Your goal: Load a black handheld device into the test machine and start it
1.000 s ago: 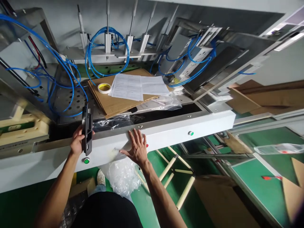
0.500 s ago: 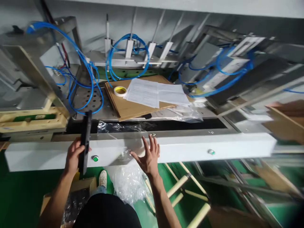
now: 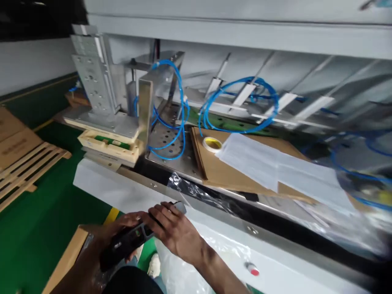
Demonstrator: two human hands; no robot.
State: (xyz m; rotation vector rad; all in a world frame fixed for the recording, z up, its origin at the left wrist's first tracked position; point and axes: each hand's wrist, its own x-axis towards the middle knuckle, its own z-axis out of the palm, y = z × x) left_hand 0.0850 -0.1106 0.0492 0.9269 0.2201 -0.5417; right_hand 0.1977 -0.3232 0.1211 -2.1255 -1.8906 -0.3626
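Currently catalogued, near to far:

- Black handheld device (image 3: 128, 241): long, dark, with a small green-lit spot; held low at the front of the white machine housing (image 3: 122, 191), over the edge of a cardboard box (image 3: 65, 261) on the green floor.
- Left hand (image 3: 114, 232): mostly hidden under the device; appears wrapped around its lower body, though the grip cannot be told for sure.
- Right hand (image 3: 176, 232): fingers curled over the device's upper end, closed on it.
- Clear plastic film (image 3: 196, 192): draped over the housing's rim, just beside the right hand; more bagged film (image 3: 180, 273) hangs below.
- Red button (image 3: 251, 268) on the housing face, apart from both hands.
- Further back: perforated steel plate (image 3: 165, 139), blue air hoses (image 3: 180, 118), flat cardboard sheets (image 3: 232, 171) bearing a tape roll (image 3: 212, 143) and loose papers (image 3: 275, 167).
- Wooden pallet (image 3: 27, 163) at far left.

Handling judgement: best kept in a two-handed hold, level, with thumbs off any keys; loose film likely to snag if dragged along the rim.

Edges and room: housing rim runs diagonally, close above the hands; box flap directly beneath. Open floor lies left, between box and pallet; right side crowded by film and the button.
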